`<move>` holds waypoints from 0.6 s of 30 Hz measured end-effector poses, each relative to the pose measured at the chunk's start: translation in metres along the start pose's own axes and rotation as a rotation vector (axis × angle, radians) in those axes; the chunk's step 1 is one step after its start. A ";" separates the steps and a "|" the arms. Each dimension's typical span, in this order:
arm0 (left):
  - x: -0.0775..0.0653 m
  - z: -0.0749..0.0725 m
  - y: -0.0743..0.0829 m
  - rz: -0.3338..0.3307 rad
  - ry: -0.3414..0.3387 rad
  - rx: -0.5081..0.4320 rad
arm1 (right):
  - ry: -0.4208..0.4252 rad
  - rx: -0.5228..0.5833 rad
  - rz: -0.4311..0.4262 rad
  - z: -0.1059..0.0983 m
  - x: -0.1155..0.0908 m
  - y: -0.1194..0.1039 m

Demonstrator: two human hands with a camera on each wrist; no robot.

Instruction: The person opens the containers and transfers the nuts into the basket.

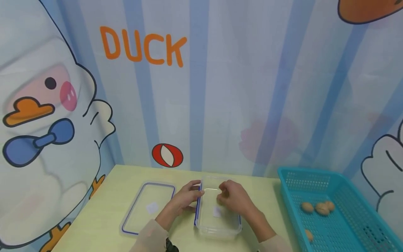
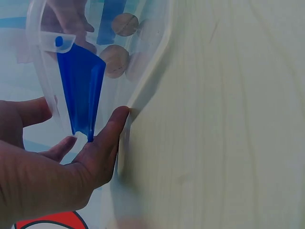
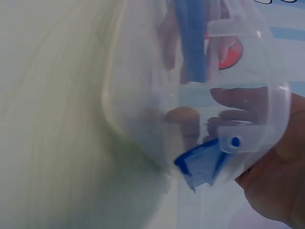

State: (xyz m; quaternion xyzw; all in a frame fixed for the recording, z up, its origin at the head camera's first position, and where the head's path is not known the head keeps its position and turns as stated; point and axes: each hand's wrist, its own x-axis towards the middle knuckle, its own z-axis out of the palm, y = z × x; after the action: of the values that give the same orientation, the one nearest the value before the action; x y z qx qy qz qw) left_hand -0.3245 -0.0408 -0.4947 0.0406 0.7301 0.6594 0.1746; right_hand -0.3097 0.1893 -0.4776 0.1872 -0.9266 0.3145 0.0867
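A clear plastic food container (image 1: 218,230) with blue side clips stands on the table, its top uncovered. My left hand (image 1: 186,196) lies along its left side, fingers fairly straight against the wall, as the left wrist view shows. Over the container's right half, my right hand (image 1: 235,197) has fingers reaching inside. Walnuts (image 2: 114,61) show through the clear wall in the left wrist view, low down near the right hand's fingers (image 2: 71,19); they appear to lie on the container's floor. From above, the right hand hides that spot. Nothing plainly shows between its fingers.
A clear lid (image 1: 138,206) with a blue seal lies flat to the left. At the right stands a teal basket (image 1: 284,196) with several walnuts (image 1: 322,208). The pale table (image 1: 261,196) ends at a printed duck curtain (image 1: 220,105).
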 end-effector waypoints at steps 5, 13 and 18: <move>-0.002 0.001 0.000 0.006 -0.009 -0.011 | -0.021 -0.072 -0.032 0.009 -0.003 0.004; -0.004 0.002 0.002 0.004 -0.014 -0.011 | -0.003 -0.201 -0.091 0.015 -0.003 0.005; -0.001 0.000 0.002 0.002 -0.004 -0.014 | -0.010 -0.208 -0.112 0.015 0.000 0.005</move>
State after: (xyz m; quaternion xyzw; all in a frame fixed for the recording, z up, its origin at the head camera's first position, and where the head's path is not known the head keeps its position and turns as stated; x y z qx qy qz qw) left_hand -0.3237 -0.0412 -0.4929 0.0411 0.7252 0.6645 0.1757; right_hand -0.3126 0.1834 -0.4917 0.2304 -0.9426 0.2105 0.1184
